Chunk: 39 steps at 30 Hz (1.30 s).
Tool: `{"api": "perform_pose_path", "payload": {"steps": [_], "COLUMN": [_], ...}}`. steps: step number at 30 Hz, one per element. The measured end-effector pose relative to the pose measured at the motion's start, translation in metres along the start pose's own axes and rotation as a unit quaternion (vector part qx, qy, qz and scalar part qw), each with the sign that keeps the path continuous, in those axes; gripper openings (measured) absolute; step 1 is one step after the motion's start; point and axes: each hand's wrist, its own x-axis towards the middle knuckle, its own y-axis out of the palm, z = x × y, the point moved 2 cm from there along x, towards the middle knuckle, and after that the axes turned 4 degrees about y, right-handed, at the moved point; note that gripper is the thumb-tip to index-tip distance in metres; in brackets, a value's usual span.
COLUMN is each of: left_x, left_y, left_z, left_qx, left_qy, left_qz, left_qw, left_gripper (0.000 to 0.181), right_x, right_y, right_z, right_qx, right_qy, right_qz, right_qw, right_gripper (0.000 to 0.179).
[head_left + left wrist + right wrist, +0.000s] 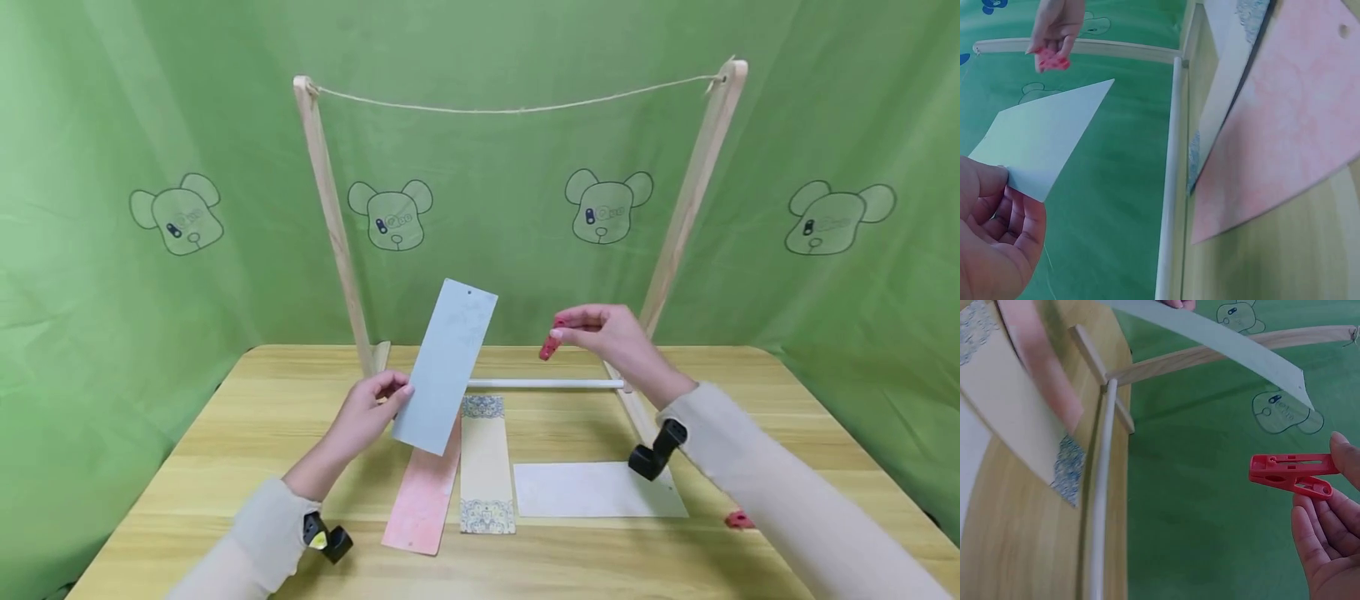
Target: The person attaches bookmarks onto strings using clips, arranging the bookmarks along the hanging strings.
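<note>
Card (446,367) pinched in our left hand (364,418), clothespin (551,342) pinched in our right hand (617,335), we seem set for hanging and should raise both toward the top-centre string (517,111).

Diffuse light, soft shadows.

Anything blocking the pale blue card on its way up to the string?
Nothing visible. In the head view, only green curtain shows between the top edge of the pale blue card and the string. The right hand, pinching a red clothespin, is off to the card's right.
</note>
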Motion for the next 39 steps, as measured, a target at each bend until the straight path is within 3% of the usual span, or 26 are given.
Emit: {"api": "perform_pose_path", "payload": {"steps": [9,22,39], "left_x": [0.007,0.027,0.043], "left_y": [-0.002,-0.025,-0.038], "left_z": [-0.011,-0.038,-0.046], "left_qx": [-0.027,-0.023,0.001], "left_qy": [-0.001,0.013,0.038], "left_qz": [-0.035,-0.079,-0.125], "left_qw": [0.9990,0.9965,0.9914], "left_gripper": [0.016,0.019,0.018], "right_x": [0.015,0.041,0.043], "right_y": [-0.001,-0.002,-0.004], "right_z": [0.053,0.123,0.200], "right_qx": [0.006,-0.023,-0.065], "right_qy": [-0.028,-0.091,-0.131], "right_qz": [-0.009,-0.028,-0.037], "right_qw": [0.9996,0.9952,0.9885], "right_gripper": [0.044,0.038,0.034]}}
